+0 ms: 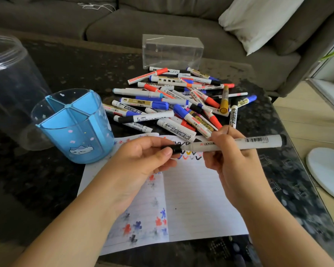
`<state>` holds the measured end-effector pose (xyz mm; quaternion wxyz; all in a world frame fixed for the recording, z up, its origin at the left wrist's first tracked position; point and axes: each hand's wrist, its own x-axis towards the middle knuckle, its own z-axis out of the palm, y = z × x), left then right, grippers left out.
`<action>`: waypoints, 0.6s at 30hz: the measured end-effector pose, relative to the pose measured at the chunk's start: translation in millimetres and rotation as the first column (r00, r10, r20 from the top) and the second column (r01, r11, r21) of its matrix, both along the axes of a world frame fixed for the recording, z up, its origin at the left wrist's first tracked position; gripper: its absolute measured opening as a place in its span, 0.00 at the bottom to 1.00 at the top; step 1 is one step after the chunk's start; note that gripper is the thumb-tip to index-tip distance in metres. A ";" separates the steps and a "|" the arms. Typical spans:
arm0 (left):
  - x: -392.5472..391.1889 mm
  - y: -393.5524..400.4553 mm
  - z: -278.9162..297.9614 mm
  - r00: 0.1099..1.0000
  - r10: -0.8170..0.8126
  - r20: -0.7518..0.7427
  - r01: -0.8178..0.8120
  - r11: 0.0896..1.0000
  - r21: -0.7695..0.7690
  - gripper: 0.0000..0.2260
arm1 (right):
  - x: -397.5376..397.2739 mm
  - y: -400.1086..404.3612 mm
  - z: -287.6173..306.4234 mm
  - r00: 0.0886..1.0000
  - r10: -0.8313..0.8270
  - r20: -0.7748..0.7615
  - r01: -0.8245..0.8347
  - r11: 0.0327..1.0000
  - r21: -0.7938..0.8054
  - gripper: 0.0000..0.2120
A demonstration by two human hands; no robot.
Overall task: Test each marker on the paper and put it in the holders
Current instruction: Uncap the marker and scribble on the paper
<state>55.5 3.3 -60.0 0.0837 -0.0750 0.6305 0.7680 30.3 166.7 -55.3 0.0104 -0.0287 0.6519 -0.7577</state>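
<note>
Dark speckled stone tabletop (62, 78): carries all items.
White ruled paper sheet (197, 199): smooth, folded; zigzag test strokes at its top, ink blots lower left. Testing under way.
Heap of plastic markers (174, 101): beyond the paper; most remain, judged untested.
Blue translucent divided holder cup (73, 126): left of the paper; no marker visible inside.
White cylindrical marker (237, 144): held above the paper. Right hand (229, 160) fingers wrap the barrel; left hand (143, 160) fingers pinch its black cap (175, 148).

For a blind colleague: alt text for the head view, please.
Left hand pinches the black cap and right hand grips the white marker above scribbled lined paper, between a heap of markers and an empty blue divided holder.
</note>
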 end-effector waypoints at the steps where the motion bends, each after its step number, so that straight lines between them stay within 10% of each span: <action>1: 0.3 0.6 -0.5 1.000 -0.016 -0.009 0.016 1.000 0.007 0.12 | -0.4 0.5 -0.9 1.000 0.008 -0.004 -0.008 1.000 0.000 0.15; 9: 9.3 8.3 7.5 0.959 -0.245 -0.140 0.166 0.891 -0.422 0.07 | 1.9 -2.1 -0.8 1.000 -0.016 -0.016 0.016 1.000 0.014 0.16; 18: 13.1 9.2 10.2 0.955 -0.181 -0.235 0.054 0.884 -0.464 0.07 | 8.2 -22.0 -0.1 0.994 -0.084 0.063 0.096 0.973 -0.208 0.18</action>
